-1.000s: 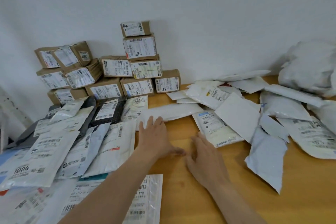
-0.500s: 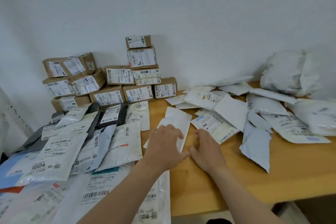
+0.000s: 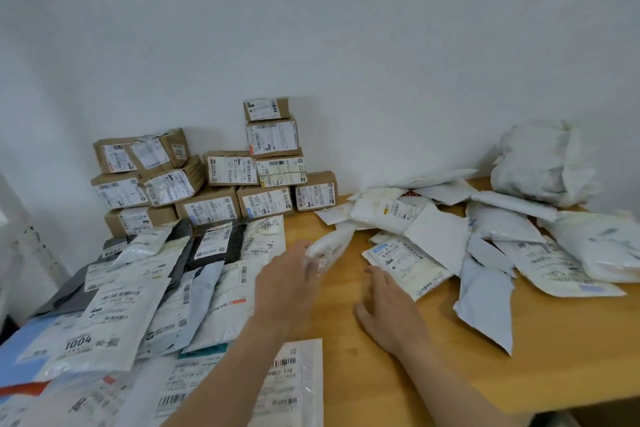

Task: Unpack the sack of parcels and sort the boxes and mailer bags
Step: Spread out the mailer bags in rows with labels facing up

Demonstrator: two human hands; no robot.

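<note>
Over the table [image 3: 554,340], a white mailer [image 3: 334,244] was gripped by the left hand [image 3: 287,284]; the right hand [image 3: 388,308] was spread open.

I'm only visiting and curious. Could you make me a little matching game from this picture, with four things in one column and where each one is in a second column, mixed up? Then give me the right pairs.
Things
1. cardboard boxes
2. crumpled white sack
3. black mailer bag
4. plain white mailer bag

Places
A. gripped by the left hand
B. stacked against the wall, back left
C. far right, by the wall
D. lying flat among the light mailer bags, in front of the boxes

Pairs: 1-B, 2-C, 3-D, 4-A.
</note>
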